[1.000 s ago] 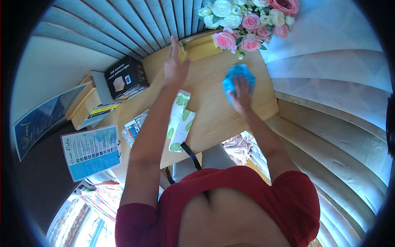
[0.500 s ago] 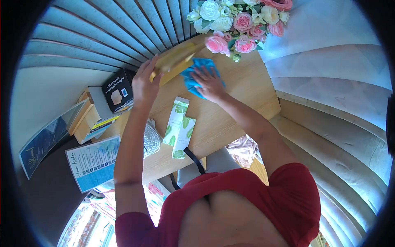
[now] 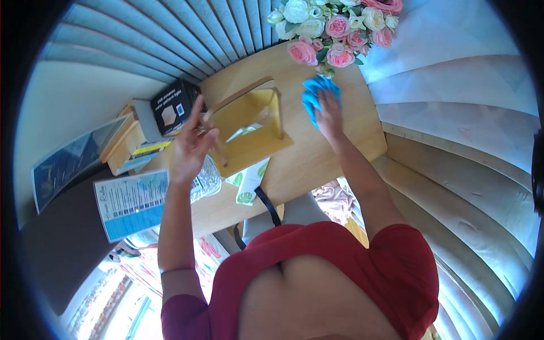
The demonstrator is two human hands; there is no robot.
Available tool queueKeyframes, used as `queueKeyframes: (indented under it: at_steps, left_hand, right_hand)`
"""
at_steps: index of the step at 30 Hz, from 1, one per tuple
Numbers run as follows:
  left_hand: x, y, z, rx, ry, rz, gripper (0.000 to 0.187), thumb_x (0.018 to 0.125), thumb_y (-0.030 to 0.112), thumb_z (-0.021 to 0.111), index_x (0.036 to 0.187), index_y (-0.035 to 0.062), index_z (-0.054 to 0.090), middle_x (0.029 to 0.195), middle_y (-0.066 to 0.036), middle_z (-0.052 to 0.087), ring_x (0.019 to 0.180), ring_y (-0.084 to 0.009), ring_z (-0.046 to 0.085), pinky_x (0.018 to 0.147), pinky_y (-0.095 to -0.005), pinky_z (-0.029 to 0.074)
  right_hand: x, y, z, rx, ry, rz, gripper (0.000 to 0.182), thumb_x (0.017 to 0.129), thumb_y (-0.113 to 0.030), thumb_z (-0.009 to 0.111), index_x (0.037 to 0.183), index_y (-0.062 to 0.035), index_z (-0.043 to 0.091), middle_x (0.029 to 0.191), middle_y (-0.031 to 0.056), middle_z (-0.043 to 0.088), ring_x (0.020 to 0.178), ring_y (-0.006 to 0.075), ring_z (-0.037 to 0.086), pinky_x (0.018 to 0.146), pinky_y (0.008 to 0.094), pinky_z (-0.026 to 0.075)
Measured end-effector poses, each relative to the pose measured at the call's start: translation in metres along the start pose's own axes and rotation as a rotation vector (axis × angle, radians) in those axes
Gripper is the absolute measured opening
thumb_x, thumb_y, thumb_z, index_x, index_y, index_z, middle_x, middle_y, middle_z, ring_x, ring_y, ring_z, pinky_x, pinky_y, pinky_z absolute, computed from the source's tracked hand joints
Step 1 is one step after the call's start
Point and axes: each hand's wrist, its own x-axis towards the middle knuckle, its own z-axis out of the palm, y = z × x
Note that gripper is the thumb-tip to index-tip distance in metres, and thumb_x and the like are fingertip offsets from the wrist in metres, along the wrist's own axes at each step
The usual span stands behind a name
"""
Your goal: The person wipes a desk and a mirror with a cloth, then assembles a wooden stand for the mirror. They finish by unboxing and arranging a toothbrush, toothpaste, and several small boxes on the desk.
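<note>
My right hand [image 3: 330,116] presses a bunched blue cloth [image 3: 318,97] onto the wooden table near its far right side, fingers over the cloth. A shiny gold tray-like piece with raised edges [image 3: 249,113] lies left of it, with leaf-print shapes mirrored on its surface. My left hand [image 3: 192,144] is at the left edge of this gold piece, index finger stretched out and thumb apart. Whether the thumb touches the edge is hard to tell. Leaf-patterned white-and-green boxes [image 3: 249,182] lie on the near side, partly covered by the gold piece.
Pink and white flowers [image 3: 340,37] stand at the far edge. Left of my left hand are a black light box [image 3: 175,107], a wooden holder with booklets [image 3: 133,147] and a House Rules sheet [image 3: 136,204]. A clear container [image 3: 207,180] sits by my left wrist. Padded seating curves along the right.
The gold piece has come down from a raised tilt to lie nearer me, over part of the leaf-patterned boxes. My left hand has moved nearer and its fingers have spread. The cloth has shifted right.
</note>
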Motion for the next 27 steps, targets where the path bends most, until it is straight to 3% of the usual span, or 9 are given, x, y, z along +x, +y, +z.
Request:
queueKeyframes:
  at_steps: [6, 9, 13, 15, 17, 19, 22, 24, 27]
  left_hand:
    - [0.013, -0.079, 0.045, -0.123, -0.031, -0.073, 0.063, 0.087, 0.000, 0.055, 0.143, 0.0082, 0.026, 0.101, -0.001, 0.053, 0.088, -0.0075, 0.050, 0.081, -0.0215, 0.042]
    - [0.018, -0.102, 0.055, 0.033, -0.096, -0.054, 0.063, 0.088, -0.002, 0.052, 0.144, 0.0091, 0.025, 0.102, -0.002, 0.053, 0.089, -0.0079, 0.050, 0.084, -0.0215, 0.041]
    - [0.022, -0.111, 0.055, -0.102, -0.091, -0.118, 0.063, 0.089, -0.002, 0.049, 0.145, 0.0099, 0.023, 0.108, -0.003, 0.054, 0.095, -0.0100, 0.051, 0.087, -0.0220, 0.040]
    - [0.023, -0.125, 0.053, -0.120, -0.159, -0.095, 0.063, 0.090, -0.002, 0.046, 0.145, 0.0104, 0.019, 0.117, -0.006, 0.053, 0.101, -0.0128, 0.050, 0.090, -0.0224, 0.038]
    - [0.022, -0.128, 0.056, -0.172, -0.133, -0.086, 0.063, 0.090, -0.002, 0.045, 0.146, 0.0113, 0.017, 0.120, -0.007, 0.052, 0.103, -0.0138, 0.050, 0.091, -0.0229, 0.038]
    - [0.021, -0.124, 0.056, -0.221, -0.109, -0.072, 0.063, 0.091, -0.002, 0.044, 0.146, 0.0122, 0.016, 0.123, -0.009, 0.051, 0.104, -0.0148, 0.050, 0.092, -0.0233, 0.038]
    - [0.010, -0.124, 0.056, -0.251, -0.057, -0.192, 0.064, 0.091, -0.002, 0.043, 0.146, 0.0128, 0.015, 0.123, -0.010, 0.050, 0.105, -0.0150, 0.050, 0.091, -0.0230, 0.039]
    - [0.013, -0.134, 0.049, -0.183, -0.014, -0.174, 0.062, 0.092, -0.001, 0.043, 0.146, 0.0128, 0.015, 0.123, -0.011, 0.050, 0.105, -0.0152, 0.051, 0.090, -0.0236, 0.040]
    - [-0.011, -0.136, 0.041, -0.170, 0.018, -0.246, 0.062, 0.092, 0.001, 0.044, 0.146, 0.0145, 0.016, 0.119, -0.009, 0.052, 0.103, -0.0149, 0.053, 0.086, -0.0247, 0.043]
  right_hand:
    - [-0.103, 0.030, -0.072, -0.167, -0.057, 0.357, 0.057, 0.083, -0.022, 0.056, 0.134, -0.0058, 0.039, 0.136, 0.0224, 0.037, 0.125, 0.0390, 0.036, 0.105, 0.0513, 0.026]
    - [-0.102, 0.029, -0.065, -0.232, -0.063, 0.397, 0.057, 0.083, -0.027, 0.055, 0.134, -0.0078, 0.039, 0.136, 0.0208, 0.037, 0.125, 0.0392, 0.035, 0.104, 0.0522, 0.025]
    - [-0.084, 0.011, -0.082, -0.329, -0.123, 0.431, 0.060, 0.080, -0.028, 0.059, 0.134, -0.0089, 0.040, 0.136, 0.0185, 0.039, 0.125, 0.0399, 0.035, 0.104, 0.0537, 0.025]
    - [-0.048, -0.015, -0.102, -0.215, -0.214, 0.305, 0.065, 0.076, -0.018, 0.063, 0.135, -0.0084, 0.039, 0.137, 0.0199, 0.037, 0.126, 0.0368, 0.035, 0.106, 0.0464, 0.025]
    - [-0.004, -0.026, -0.077, 0.495, -0.212, 0.109, 0.072, 0.070, -0.010, 0.067, 0.135, -0.0071, 0.037, 0.139, 0.0184, 0.036, 0.128, 0.0349, 0.033, 0.106, 0.0423, 0.027]
    - [0.038, -0.056, -0.061, 0.742, -0.476, 0.081, 0.073, 0.068, -0.005, 0.067, 0.135, -0.0058, 0.037, 0.138, 0.0182, 0.037, 0.128, 0.0333, 0.033, 0.105, 0.0389, 0.029]
    - [0.054, -0.090, -0.039, 0.817, -0.574, -0.046, 0.075, 0.066, -0.010, 0.071, 0.134, -0.0087, 0.039, 0.139, 0.0180, 0.035, 0.127, 0.0369, 0.033, 0.104, 0.0454, 0.030]
    - [0.039, -0.084, -0.040, 0.448, -0.464, -0.119, 0.073, 0.068, -0.012, 0.071, 0.134, -0.0149, 0.041, 0.138, 0.0172, 0.036, 0.127, 0.0384, 0.033, 0.103, 0.0487, 0.030]
    - [-0.035, -0.069, -0.058, 0.255, -0.407, -0.115, 0.059, 0.071, -0.008, 0.067, 0.126, -0.0142, 0.048, 0.129, 0.0167, 0.043, 0.117, 0.0361, 0.042, 0.094, 0.0465, 0.036]
